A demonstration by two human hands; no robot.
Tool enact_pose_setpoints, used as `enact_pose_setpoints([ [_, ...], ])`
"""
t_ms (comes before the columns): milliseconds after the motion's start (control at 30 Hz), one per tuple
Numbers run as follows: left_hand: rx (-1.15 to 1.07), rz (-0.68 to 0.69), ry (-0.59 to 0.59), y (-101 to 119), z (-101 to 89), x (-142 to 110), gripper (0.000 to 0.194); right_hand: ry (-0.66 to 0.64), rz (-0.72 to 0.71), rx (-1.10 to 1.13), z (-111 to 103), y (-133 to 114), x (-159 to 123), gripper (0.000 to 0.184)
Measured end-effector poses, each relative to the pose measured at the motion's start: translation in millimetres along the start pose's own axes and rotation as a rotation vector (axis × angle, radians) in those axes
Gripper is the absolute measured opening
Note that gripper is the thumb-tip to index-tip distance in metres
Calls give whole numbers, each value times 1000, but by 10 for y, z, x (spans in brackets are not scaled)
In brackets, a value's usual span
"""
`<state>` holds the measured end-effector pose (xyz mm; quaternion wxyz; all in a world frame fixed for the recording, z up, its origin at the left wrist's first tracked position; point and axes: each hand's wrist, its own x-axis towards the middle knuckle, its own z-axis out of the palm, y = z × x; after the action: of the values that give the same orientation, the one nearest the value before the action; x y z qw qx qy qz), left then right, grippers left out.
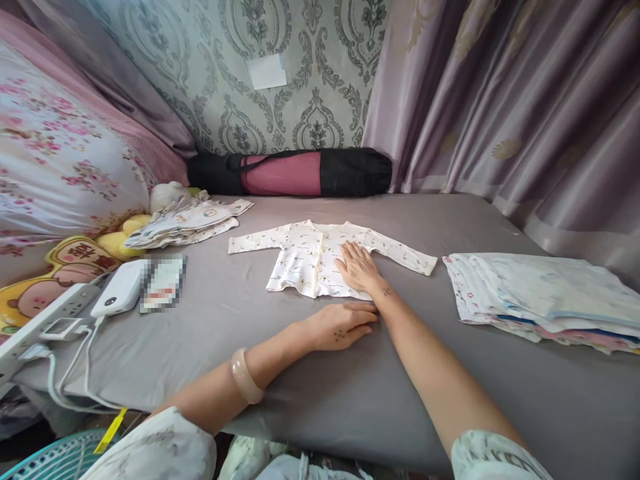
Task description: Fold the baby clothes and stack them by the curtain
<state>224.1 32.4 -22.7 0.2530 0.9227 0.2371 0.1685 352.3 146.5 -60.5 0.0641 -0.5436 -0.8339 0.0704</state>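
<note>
A small white baby shirt (300,260) with a fine print lies spread flat on the grey sheet, its front placket up and both sleeves stretched out sideways. My right hand (359,268) rests flat on the shirt's right front panel, fingers extended. Just below the hem, my left hand (343,325) lies palm down on the sheet near my right wrist, its fingers stretched out and pointing right. Nothing shows in either hand. A pale bangle (246,377) circles my left wrist.
Folded cloths (545,293) are stacked at right; small clothes (190,223) lie at back left. A power strip (75,303), white power bank (121,288), blurred packet (163,283) and cables occupy the left. A black-and-pink rolled bag (290,173) lies along the wall.
</note>
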Motion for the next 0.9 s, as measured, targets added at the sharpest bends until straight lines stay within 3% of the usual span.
enact_pose_setpoints([
  [67, -52, -124, 81, -36, -110, -129, 27, 5, -4, 1, -2, 3, -12, 66],
  [167, -27, -466, 332, -208, -304, -372, 26, 4, -6, 14, -55, -28, -44, 63],
  [267, 173, -819, 625, -498, -519, -663, 23, -4, -17, 40, -132, -157, -100, 63],
  [333, 286, -1003, 694, -693, -652, -845, 22, -21, -47, 74, -159, -286, -139, 66],
  [433, 279, -1215, 659, -885, -799, -1022, 21, -54, -117, 113, -126, -459, -176, 69],
  [533, 215, -1308, 567, -927, -867, -1047, 19, -88, -142, 108, -38, -525, -180, 70],
  [767, 106, -1331, 456, -821, -881, -898, 24, -91, -126, 91, 35, -501, -165, 70],
  [900, 31, -1294, 445, -876, -876, -889, 22, -88, -124, 97, 17, -518, -169, 69],
])
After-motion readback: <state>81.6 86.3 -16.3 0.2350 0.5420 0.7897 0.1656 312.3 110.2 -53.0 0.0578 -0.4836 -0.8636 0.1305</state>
